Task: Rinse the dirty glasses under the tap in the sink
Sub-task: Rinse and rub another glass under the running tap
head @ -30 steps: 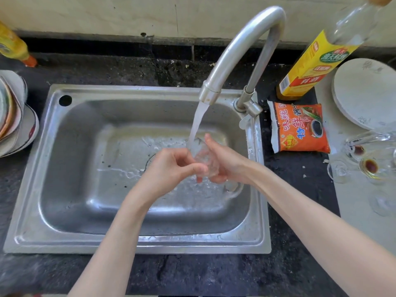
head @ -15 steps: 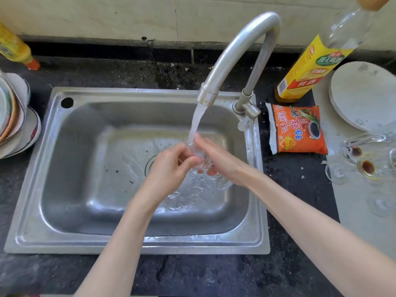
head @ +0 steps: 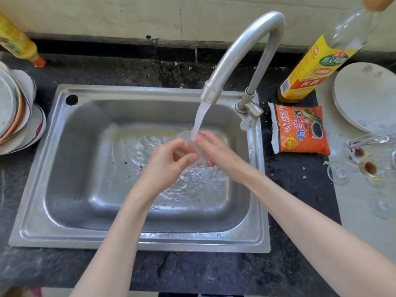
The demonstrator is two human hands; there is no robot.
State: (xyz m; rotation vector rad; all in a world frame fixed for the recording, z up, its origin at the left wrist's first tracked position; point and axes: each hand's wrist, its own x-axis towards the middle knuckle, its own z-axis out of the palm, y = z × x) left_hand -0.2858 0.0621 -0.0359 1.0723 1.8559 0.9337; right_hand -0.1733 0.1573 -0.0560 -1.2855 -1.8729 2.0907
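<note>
A small clear glass is being held between both hands over the middle of the sink, directly under the running stream. The left hand is curled round the glass from the near side, thumb and fingers closed on it; the right hand is grasping it from the other side, fingertips wrapped beneath. How the glass is tilted cannot be told, since it is transparent and largely covered by the fingers and the falling water.

Water is being delivered from the spout of the tap onto the glass and is spreading across the sink floor, where a rippled sheet is being formed around the drain.

The step in hand is judged to be the rinsing of one glass, with the task well short of completion: on the table to the right, several dirty glasses are lying, two with brown residue in them. A sauce packet and a yellow-labelled bottle are standing near the tap base; plates are stacked at the far left.

The next move is judged to call for the glass being turned under the stream, emptied, and set aside apart from the soiled ones.
</note>
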